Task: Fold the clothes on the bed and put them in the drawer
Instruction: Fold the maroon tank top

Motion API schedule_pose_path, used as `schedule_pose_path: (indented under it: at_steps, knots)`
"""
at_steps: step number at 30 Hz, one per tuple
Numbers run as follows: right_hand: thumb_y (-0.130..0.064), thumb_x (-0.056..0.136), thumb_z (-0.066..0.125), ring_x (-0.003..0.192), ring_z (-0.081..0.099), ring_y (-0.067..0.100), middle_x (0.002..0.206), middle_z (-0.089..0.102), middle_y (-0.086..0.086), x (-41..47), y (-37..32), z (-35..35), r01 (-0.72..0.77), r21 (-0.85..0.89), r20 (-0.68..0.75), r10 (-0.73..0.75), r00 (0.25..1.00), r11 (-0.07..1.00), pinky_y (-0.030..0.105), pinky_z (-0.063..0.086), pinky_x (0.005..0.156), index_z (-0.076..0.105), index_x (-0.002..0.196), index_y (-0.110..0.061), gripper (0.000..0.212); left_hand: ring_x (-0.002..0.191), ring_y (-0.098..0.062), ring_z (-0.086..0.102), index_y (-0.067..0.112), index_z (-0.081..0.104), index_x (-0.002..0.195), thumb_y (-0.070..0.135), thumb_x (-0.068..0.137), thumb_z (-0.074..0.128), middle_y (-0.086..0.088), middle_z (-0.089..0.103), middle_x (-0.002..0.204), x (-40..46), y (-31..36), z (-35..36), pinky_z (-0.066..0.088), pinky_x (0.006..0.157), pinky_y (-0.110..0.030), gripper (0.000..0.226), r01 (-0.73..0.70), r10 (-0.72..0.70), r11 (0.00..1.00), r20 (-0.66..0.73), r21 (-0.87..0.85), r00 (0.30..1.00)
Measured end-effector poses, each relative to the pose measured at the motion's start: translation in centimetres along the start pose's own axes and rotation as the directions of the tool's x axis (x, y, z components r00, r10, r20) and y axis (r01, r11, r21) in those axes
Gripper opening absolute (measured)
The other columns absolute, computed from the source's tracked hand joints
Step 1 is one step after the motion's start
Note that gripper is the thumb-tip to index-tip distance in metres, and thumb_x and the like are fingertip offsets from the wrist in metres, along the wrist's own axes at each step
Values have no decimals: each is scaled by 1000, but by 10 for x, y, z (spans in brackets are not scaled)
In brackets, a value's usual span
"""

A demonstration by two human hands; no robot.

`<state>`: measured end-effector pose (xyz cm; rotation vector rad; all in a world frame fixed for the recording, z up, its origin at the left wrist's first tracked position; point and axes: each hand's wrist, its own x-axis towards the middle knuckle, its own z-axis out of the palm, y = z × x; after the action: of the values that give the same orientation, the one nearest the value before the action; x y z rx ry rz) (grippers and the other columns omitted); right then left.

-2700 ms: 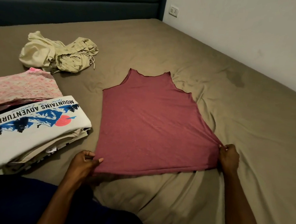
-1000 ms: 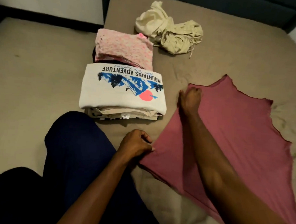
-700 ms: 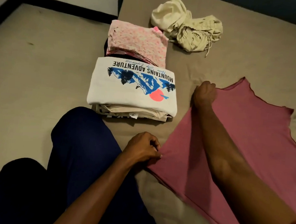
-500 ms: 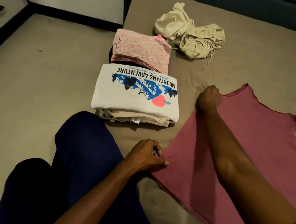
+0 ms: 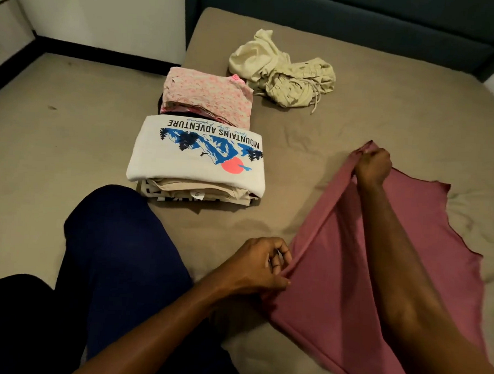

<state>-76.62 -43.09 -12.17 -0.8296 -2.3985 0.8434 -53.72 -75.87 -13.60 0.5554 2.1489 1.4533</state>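
A dusty-pink sleeveless top (image 5: 426, 230) lies spread on the olive-brown bed (image 5: 358, 112). My left hand (image 5: 260, 266) pinches its near left corner, close to my knee. My right hand (image 5: 373, 165) grips the far end of the same left edge and holds it raised off the bed, so the edge stands up as a ridge between both hands. To the left sits a stack of folded clothes topped by a white "Mountains Adventure" T-shirt (image 5: 196, 155), with a folded pink floral garment (image 5: 207, 94) behind it. A crumpled cream garment (image 5: 283, 77) lies unfolded farther back.
My leg in dark blue trousers (image 5: 115, 265) lies over the bed's left edge. The tan floor (image 5: 56, 148) is at left, a white wall or cabinet (image 5: 106, 13) beyond it. A dark teal headboard (image 5: 349, 17) runs along the back. No drawer is in view.
My right hand has lifted the top's left edge off the bed and carried it slightly rightward. My left hand's pinch on the near corner has tightened and risen a little.
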Motion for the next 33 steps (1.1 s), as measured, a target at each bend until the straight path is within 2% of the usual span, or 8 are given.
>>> schedule_pose_path:
  at_steps: [5, 9, 12, 18, 21, 25, 28, 33]
  knots:
    - [-13, 96, 47, 109, 64, 46, 118, 66, 32, -5, 73, -59, -91, -16, -16, 90, 996, 996, 45, 49, 86, 62, 111, 14, 34, 57, 0, 53, 17, 67, 96, 7, 67, 82, 9, 62, 71, 4, 25, 73, 47, 58, -19, 34, -69, 59, 990, 90, 120, 994]
    - [-25, 105, 50, 105, 63, 43, 109, 66, 26, -36, 113, -64, -137, 0, 96, 137, 986, 991, 43, 50, 82, 62, 105, 7, 34, 75, -9, 60, 20, 66, 99, 14, 67, 78, 10, 63, 82, 7, 16, 115, 50, 66, -25, 35, -40, 8, 963, 119, 266, 993]
    - [-18, 92, 60, 93, 67, 37, 96, 68, 13, -35, 119, -59, -159, 108, 92, 149, 985, 981, 42, 57, 74, 64, 93, -4, 15, 76, -6, 55, 25, 63, 101, 13, 69, 73, 12, 60, 85, 4, 8, 134, 39, 60, -14, 36, -38, 0, 951, 121, 307, 993]
    - [-18, 96, 60, 93, 65, 32, 105, 68, 16, -22, 128, -59, -112, 18, 30, 111, 993, 994, 41, 54, 78, 62, 112, -2, 23, 76, -5, 57, 29, 58, 101, 18, 68, 74, 12, 62, 85, -3, 20, 153, 51, 67, -26, 38, -35, 15, 967, 82, 252, 996]
    - [-29, 101, 56, 93, 62, 34, 107, 65, 20, -39, 130, -60, -105, -95, 83, 113, 990, 990, 36, 45, 73, 53, 120, 0, 35, 81, -2, 54, 28, 60, 103, 51, 64, 87, 16, 61, 88, -8, 23, 136, 41, 66, -22, 53, -62, 38, 894, 63, 444, 997]
    - [-38, 101, 55, 103, 64, 41, 117, 65, 24, -79, 126, -82, -133, -77, 51, 137, 989, 988, 41, 50, 83, 45, 134, 0, 51, 103, -14, 49, 34, 52, 114, 89, 51, 65, 12, 58, 110, -16, -10, 95, 46, 81, -35, 85, -87, 115, 702, 7, 707, 993]
    - [-38, 97, 59, 102, 65, 40, 117, 66, 23, -126, 128, -94, -167, -48, 85, 170, 982, 985, 38, 48, 81, 44, 137, -2, 56, 103, -14, 51, 36, 49, 115, 78, 59, 66, 11, 55, 113, -22, -30, 73, 46, 81, -33, 73, -115, 97, 712, 66, 693, 993]
    - [-39, 97, 62, 87, 65, 28, 104, 66, 5, -220, 129, -118, -196, 98, 76, 189, 979, 976, 34, 51, 76, 49, 131, -11, 46, 87, -16, 62, 32, 52, 108, 39, 83, 64, 8, 64, 100, -27, -36, 69, 44, 71, -28, 29, -262, 253, 784, 96, 563, 963]
